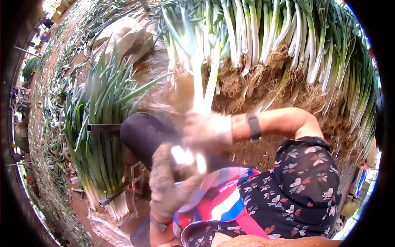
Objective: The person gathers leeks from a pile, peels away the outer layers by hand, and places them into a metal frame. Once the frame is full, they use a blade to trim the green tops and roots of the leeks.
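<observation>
Head view: right hand looks wrapped round a couple of leeks, near the big leek pile. Left hand sits lower, thumb and fingers apart (too blurry to tell if it's touching anything). I'd grip firm but gentle.

One camera sits on the person's head and looks forward and down. Its view is wide, round and bent, with dark corners. The right hand in a pale glove and the left hand in a grey-brown glove show close up, in the middle. The black cloth shirt with butterfly shapes is near too, low on the right. The view leans, so the brown, leaf-covered ground runs far off along the left side.
</observation>
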Tool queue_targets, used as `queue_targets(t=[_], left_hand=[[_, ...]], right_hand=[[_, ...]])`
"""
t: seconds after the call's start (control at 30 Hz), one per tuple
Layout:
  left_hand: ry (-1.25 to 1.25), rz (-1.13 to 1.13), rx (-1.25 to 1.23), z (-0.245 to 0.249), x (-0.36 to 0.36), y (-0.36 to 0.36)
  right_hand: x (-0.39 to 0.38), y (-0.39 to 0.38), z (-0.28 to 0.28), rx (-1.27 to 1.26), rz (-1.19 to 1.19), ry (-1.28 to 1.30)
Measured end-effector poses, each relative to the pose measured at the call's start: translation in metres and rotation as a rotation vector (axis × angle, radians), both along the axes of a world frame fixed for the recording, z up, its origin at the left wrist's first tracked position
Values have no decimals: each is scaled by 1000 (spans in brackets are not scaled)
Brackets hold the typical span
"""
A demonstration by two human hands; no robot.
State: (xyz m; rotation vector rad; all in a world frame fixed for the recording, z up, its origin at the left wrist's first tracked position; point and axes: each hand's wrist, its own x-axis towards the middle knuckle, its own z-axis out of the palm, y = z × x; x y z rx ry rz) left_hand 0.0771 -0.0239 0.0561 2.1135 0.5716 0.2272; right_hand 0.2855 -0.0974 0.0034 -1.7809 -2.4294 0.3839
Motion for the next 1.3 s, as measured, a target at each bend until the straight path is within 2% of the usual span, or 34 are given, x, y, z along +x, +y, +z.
queue_targets(t=[0.03,0.07,0.17,0.2,0.27,0.37,0.4,0.43,0.47,0.5,0.57,0.6,0.63,0.7,0.73,0.77,0.8,0.83,0.9,0.97,1.0,1.03,1.1,1.13,1.17,1.2,1.23,1.3], left_hand=[[-13,-71,-32,-2,5,-5],[43,-80,-166,-5,13,-12],[196,3,289,-10,10,-22],[148,3,317,-15,7,-20],[293,14,232,-12,5,-15],[316,-48,215,-10,1,-11],[295,-79,230,-9,-2,-9],[274,-111,247,-9,-4,-7],[142,-332,546,-11,-14,-2],[102,-242,409,-3,-17,0],[30,-59,131,17,-25,1],[57,-26,8,16,-37,5],[140,100,-230,15,-53,5],[143,141,-229,29,-73,10],[92,338,-339,44,-78,6],[227,535,-275,58,-91,7],[154,594,-287,58,-110,11],[69,651,-290,52,-130,15],[239,488,-95,36,-171,29],[189,578,-56,16,-195,38],[244,698,-34,-7,-224,50],[297,816,-15,-29,-252,58],[320,541,568,-52,-267,51],[336,386,851,-52,-259,48],[367,455,574,-52,-248,40],[297,418,385,-48,-231,36],[97,431,-353,-61,-225,39],[-320,418,-932,-89,-213,32]], right_hand=[[-16,-2,-6,120,-17,169],[-24,1,-8,118,-56,180],[-40,9,-13,147,-135,242],[-40,12,-17,181,-146,278],[-37,12,-17,194,-160,315],[-25,13,-12,189,-55,315],[-14,15,-23,272,41,307],[-2,19,-24,227,84,225],[10,27,-21,4,7,180],[22,35,-19,-219,-73,136],[52,31,-42,-120,-17,13],[59,31,-36,-295,-86,24],[68,34,-53,-362,-62,69],[67,40,-54,-322,-34,191],[69,41,-50,-263,-99,220],[72,42,-48,-207,-154,253],[77,44,-54,66,-85,331],[72,48,-39,32,-135,142],[52,59,-15,50,-171,-57],[39,68,1,95,-165,-182],[37,73,0,172,-171,-173],[34,80,4,80,-261,-211],[35,83,-1,210,-230,-36],[28,87,1,161,-250,-5],[20,88,2,229,-214,4],[8,93,5,224,-213,-2],[-4,96,8,214,-214,-6],[-30,100,12,226,-172,-65]])
